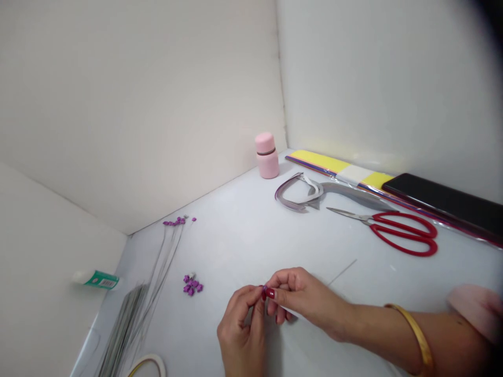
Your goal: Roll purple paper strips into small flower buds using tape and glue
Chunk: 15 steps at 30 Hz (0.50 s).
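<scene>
Near the front of the table, my left hand (240, 327) and my right hand (304, 293) meet fingertip to fingertip. Both pinch a small purple piece (264, 288), mostly hidden by the fingers. A thin grey wire (342, 272) sticks out beyond my right hand; whether I hold it or it lies on the table, I cannot tell. Left of my hands is a little pile of purple buds (192, 285). Farther back, several long wires tipped with purple buds (175, 222) lie side by side, and one loose bud (194, 219) is beside them.
Bare wires (123, 330) lie in a bundle at left, by a tape roll (159, 362) and a green-and-white tube (101, 280). Red-handled scissors (404, 230), grey strips (298, 193), a pink bottle (268, 157), wrapped coloured paper (318, 160) and a black phone (444, 199) stand or lie behind.
</scene>
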Tool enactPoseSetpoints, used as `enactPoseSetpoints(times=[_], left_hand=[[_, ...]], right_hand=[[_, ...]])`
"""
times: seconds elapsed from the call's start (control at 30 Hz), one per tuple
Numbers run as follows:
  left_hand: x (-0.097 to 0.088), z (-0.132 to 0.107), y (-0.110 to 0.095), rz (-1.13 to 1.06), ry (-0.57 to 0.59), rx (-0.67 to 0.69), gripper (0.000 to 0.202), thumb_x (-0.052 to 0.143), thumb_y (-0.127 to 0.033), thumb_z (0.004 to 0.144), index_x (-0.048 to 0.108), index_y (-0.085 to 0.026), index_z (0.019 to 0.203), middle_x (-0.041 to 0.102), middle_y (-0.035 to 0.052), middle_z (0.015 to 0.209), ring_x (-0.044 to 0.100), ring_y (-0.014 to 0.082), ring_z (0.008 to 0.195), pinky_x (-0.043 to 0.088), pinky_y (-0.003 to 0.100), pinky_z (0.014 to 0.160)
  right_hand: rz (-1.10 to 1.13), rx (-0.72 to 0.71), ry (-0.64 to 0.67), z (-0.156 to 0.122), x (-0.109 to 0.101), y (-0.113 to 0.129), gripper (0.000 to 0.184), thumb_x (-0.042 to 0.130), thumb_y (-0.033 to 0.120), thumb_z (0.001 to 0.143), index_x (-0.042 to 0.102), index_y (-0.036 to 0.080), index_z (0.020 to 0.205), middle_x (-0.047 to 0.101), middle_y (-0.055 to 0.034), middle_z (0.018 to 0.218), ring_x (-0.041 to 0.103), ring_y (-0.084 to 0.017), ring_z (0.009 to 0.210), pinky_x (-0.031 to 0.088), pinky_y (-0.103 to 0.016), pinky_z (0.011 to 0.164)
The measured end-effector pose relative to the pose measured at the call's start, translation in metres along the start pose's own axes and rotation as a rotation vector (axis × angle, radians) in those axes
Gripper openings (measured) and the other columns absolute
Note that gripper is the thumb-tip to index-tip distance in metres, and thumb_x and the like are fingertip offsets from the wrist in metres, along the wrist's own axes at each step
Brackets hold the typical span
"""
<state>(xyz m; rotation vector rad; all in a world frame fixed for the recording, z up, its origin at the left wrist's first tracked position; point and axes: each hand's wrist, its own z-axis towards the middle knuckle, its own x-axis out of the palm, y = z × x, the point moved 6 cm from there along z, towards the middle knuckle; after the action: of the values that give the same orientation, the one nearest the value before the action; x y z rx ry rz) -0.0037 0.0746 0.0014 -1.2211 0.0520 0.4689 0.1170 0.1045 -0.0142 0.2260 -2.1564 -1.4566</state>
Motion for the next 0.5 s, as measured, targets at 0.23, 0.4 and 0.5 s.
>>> enactPoseSetpoints(times=[0.23, 0.4, 0.5], left_hand=[[0.004, 0.001, 0.003, -0.088, 0.044, -0.080, 0.015, 0.060, -0.018, 0.073, 0.071, -0.022, 0.082, 0.066, 0.0049, 0.084, 0.061, 0.0156, 0.076, 0.047, 0.023, 0.069], [0.005, 0.000, 0.018, -0.236, 0.001, -0.378, 0.020, 0.062, -0.029, 0.071, 0.069, -0.019, 0.087, 0.069, 0.0071, 0.087, 0.062, 0.0182, 0.079, 0.048, 0.027, 0.071], [0.010, 0.001, 0.020, -0.289, 0.079, -0.433, 0.015, 0.064, -0.028, 0.070, 0.069, -0.017, 0.079, 0.069, 0.0067, 0.082, 0.061, 0.0181, 0.077, 0.047, 0.027, 0.072]], right_hand=[[0.048, -0.036, -0.010, 0.001, -0.002, 0.000, 0.024, 0.060, 0.035, 0.074, 0.058, 0.011, 0.074, 0.060, -0.0020, 0.062, 0.052, -0.009, 0.051, 0.032, -0.021, 0.049], [0.037, -0.069, 0.008, 0.000, -0.002, 0.003, 0.023, 0.060, 0.035, 0.074, 0.059, 0.012, 0.076, 0.061, -0.0022, 0.065, 0.053, -0.009, 0.052, 0.033, -0.020, 0.050], [0.006, -0.054, 0.007, 0.000, -0.001, 0.002, 0.023, 0.060, 0.034, 0.074, 0.060, 0.011, 0.075, 0.061, -0.0015, 0.063, 0.053, -0.008, 0.050, 0.032, -0.019, 0.048]])
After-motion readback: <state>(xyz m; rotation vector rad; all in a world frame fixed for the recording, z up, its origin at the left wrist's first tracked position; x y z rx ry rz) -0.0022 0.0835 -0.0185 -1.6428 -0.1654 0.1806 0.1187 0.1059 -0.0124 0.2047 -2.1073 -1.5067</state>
